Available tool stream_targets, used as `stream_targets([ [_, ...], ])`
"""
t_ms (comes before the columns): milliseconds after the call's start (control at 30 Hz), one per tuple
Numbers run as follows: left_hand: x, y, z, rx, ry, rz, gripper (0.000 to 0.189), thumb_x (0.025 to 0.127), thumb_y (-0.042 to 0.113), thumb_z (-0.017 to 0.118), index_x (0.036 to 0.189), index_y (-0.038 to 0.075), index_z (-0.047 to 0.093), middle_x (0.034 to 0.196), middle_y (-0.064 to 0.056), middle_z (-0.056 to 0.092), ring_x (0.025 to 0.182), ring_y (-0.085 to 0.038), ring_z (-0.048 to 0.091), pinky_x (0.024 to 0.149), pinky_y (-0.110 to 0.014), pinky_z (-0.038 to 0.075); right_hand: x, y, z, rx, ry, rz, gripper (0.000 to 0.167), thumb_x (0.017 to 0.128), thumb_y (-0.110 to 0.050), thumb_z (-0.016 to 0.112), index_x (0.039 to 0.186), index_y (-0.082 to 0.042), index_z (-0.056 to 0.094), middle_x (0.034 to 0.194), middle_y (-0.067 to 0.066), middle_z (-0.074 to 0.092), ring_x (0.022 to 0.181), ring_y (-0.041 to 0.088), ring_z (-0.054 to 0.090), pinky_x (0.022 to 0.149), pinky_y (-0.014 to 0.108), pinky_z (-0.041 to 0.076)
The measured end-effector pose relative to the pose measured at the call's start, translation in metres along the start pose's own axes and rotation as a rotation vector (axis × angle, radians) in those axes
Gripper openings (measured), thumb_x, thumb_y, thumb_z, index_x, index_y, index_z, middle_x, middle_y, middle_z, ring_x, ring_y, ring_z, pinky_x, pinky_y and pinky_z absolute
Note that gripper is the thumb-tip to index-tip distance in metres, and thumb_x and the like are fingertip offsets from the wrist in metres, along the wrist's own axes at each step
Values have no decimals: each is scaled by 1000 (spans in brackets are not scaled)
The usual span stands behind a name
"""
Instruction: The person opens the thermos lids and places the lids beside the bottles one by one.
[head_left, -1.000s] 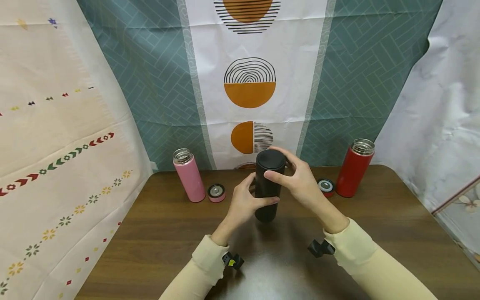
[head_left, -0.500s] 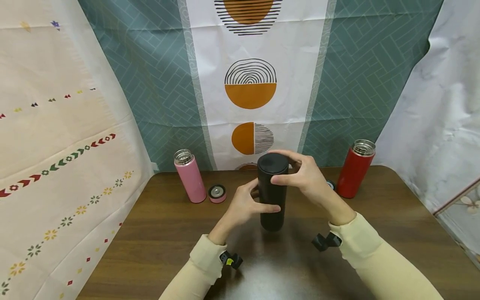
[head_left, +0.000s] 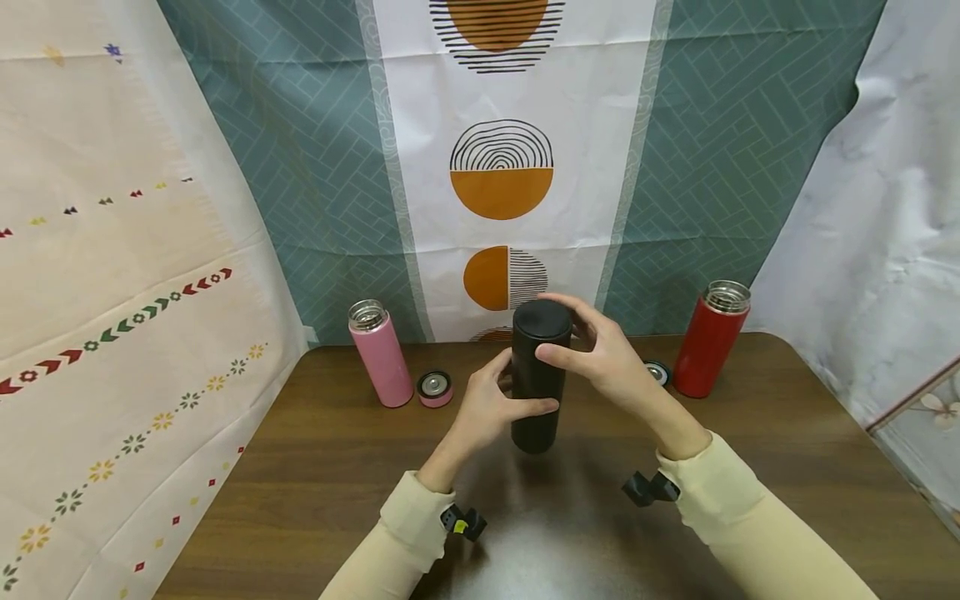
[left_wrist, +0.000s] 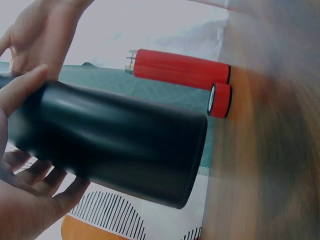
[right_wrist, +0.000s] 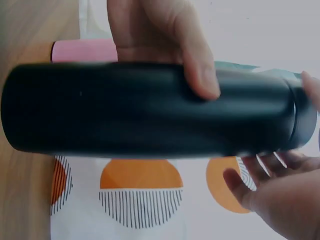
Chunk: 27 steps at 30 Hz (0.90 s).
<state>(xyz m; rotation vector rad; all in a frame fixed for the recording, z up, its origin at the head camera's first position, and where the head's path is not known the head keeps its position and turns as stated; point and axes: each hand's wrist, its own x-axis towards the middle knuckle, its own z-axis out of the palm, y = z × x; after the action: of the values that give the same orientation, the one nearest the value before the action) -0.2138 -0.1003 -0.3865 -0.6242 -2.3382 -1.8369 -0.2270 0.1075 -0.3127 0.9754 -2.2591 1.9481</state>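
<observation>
A black thermos bottle stands nearly upright in both hands, its black lid on top. My left hand grips the lower half of the body, thumb across the near side and fingers behind. Around the top my right hand holds the lid, thumb in front and fingers at the back. In the left wrist view, the base of the thermos bottle appears lifted off the tabletop. The right wrist view shows a thin seam between lid and body.
A pink bottle without its lid stands back left beside a pink lid lying inside up. At back right is a lidless red bottle, with a red lid next to it. A patterned cloth hangs behind the wooden table.
Held in both hands, the thermos bottle shifted right and nearer, then back left a little. The right hand moved with it, and both hands kept their hold. The other bottles stayed put.
</observation>
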Motion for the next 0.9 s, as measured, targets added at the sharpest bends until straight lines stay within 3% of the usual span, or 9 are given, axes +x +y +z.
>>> stream_targets([
  [200, 1, -3, 0, 7, -7, 5, 63, 79, 22, 92, 136, 23, 63, 123, 1, 69, 108, -20, 70, 100, -48, 54, 0, -1, 1, -35, 25, 10, 63, 93, -20, 79, 150, -20, 54, 141, 5, 61, 129, 25, 59, 106, 52, 49],
  [400, 1, -2, -2, -14, -63, -5, 65, 80, 26, 92, 138, 26, 62, 126, 4, 70, 112, -19, 69, 101, -44, 54, 4, 1, -10, 31, -59, 16, 59, 93, -19, 79, 148, -14, 56, 135, 9, 66, 123, 30, 61, 99, 41, 55],
  [567, 1, -1, -3, -16, -90, -21, 65, 80, 28, 91, 139, 27, 62, 126, 4, 70, 112, -18, 69, 101, -45, 54, 5, 3, -15, 26, -112, 3, 58, 95, -23, 77, 148, -16, 56, 138, 8, 64, 127, 30, 57, 102, 48, 51],
  [767, 0, 0, -1, -1, -28, 2, 68, 80, 22, 92, 141, 25, 61, 128, 3, 68, 112, -20, 69, 102, -47, 53, 3, 1, -4, -87, -53, -24, 67, 92, -25, 79, 153, -17, 51, 144, 5, 59, 130, 29, 56, 106, 57, 45],
  [900, 0, 1, -1, -8, -30, 0, 69, 80, 20, 91, 141, 26, 61, 128, 3, 68, 113, -21, 69, 102, -48, 53, 2, -3, 1, -94, -6, -32, 64, 91, -23, 81, 149, -20, 55, 139, 4, 62, 127, 27, 58, 104, 57, 47],
])
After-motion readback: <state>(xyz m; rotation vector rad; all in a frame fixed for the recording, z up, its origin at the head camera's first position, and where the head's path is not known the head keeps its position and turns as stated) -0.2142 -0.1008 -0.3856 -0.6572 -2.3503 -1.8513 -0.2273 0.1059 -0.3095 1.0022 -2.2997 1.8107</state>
